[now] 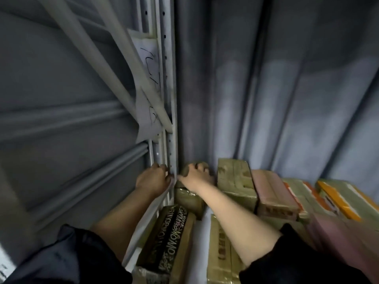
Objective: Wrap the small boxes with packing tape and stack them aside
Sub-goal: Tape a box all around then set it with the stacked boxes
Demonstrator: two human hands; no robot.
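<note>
- The left hand point(152, 178) sits at lower centre of the frame, its fingers curled round the edge of a grey metal shelf post point(171, 111) that runs straight up the middle of the picture; the dark sleeve point(67, 257) of that arm fills the lower left corner
- The right hand point(194, 174) lies just right of the post, fingers bent over the top of a small tape-wrapped box point(189, 196) tucked into the corner by the post; whether it grips the box or only rests on it I cannot tell, the picture being blurred there
- Right of that box stands a taller brown wrapped box point(235, 181); beyond it, toward the right edge, a row of pink and green boxes point(274, 197) with orange markings lies side by side, touching one another
- At lower centre, between the two forearms, a dark box with pale lettering point(172, 232) lies flat; just right of it, partly under the right forearm, is another brown taped box point(221, 253)
- A sheet of paper with handwriting point(148, 85) hangs on the shelf frame at upper left of centre
- A ribbed grey wall point(287, 89) fills the right half of the frame behind the boxes
</note>
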